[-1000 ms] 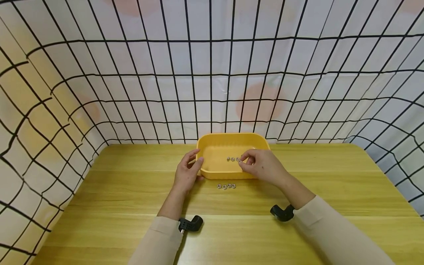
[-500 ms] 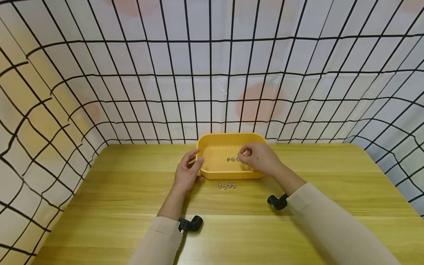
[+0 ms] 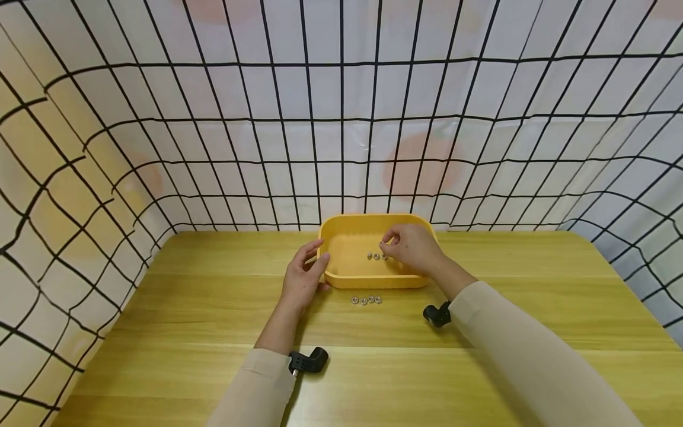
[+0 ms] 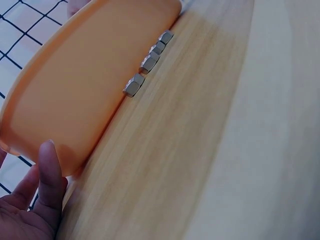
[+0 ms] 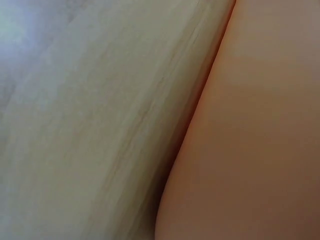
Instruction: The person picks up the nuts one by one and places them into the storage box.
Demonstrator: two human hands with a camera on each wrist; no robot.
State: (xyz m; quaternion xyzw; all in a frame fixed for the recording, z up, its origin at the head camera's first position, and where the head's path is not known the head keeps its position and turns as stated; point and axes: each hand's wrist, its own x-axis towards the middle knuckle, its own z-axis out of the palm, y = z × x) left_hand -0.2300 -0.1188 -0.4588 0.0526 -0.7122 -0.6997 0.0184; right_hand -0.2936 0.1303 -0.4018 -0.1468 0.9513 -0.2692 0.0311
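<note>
A yellow tray (image 3: 373, 281) stands at the back of the table. My left hand (image 3: 300, 283) touches its left end, thumb and fingers fairly straight against the wall; in the left wrist view the thumb (image 4: 50, 172) lies along the outer wall. Over the tray's inside, my right hand (image 3: 413, 246) pinches a small metal nut (image 3: 382, 244), mostly hidden by the fingertips. Several hex nuts (image 3: 376, 257) sit in a row on the tray floor just below those fingertips. Another row of nuts (image 4: 149, 63) lies on the table along the tray's front wall.
A wooden table (image 3: 373, 379) bears everything. Behind it rises a white cloth with a black grid (image 3: 352, 136), close to the tray's back rim. Black wrist devices (image 3: 309, 360) hang by both sleeves. The right wrist view holds only the table and the tray's outer wall (image 5: 250, 140).
My right hand has moved from the tray's front right, back and slightly left over the inside, with the nut between its fingertips. The left hand stays at the tray's end.
</note>
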